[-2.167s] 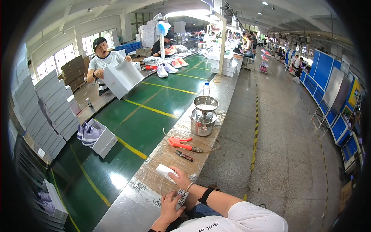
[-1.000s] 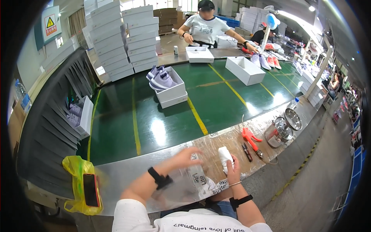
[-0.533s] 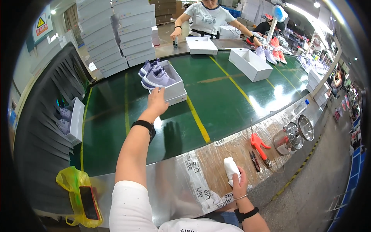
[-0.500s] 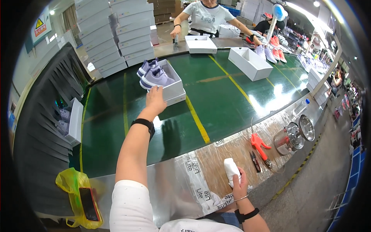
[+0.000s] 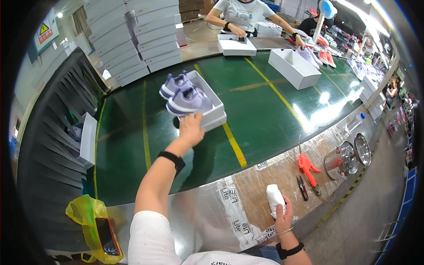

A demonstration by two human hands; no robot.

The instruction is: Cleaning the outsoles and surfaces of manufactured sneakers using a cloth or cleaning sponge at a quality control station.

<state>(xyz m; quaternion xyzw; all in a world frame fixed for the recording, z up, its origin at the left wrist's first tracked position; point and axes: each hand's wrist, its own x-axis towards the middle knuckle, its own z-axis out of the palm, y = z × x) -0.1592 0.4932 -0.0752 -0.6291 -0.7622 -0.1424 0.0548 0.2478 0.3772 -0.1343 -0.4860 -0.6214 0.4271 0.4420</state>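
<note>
A white shoebox [image 5: 217, 120] sits on the green conveyor belt in front of me. Two lavender running shoes, the nearer shoe [image 5: 191, 102] and the farther shoe [image 5: 176, 84], rest over its left side, tilted. With fingers curled at the box's near end, just below the nearer shoe's sole, my left hand [image 5: 191, 131] grips the box; the fingertips are partly hidden. At the lower right, above the brown worktop, my right hand [image 5: 285, 211] is closed around a white wad of wrapped paper [image 5: 274, 195].
An orange-red air gun [image 5: 308, 170], snips [image 5: 302, 188] and a steel canister [image 5: 338, 162] lie right. A yellow bag [image 5: 85, 216] with a phone [image 5: 107, 236] is left. Opposite, a co-worker [image 5: 243, 17] reaches into a white box [image 5: 236, 46]; another open box [image 5: 295, 68] stands beside it.
The view has shifted slightly. My left hand and the shoebox have moved a little right, and the shoes sit nearer me. The co-worker's hand has moved onto the far box. My right hand keeps its hold.
</note>
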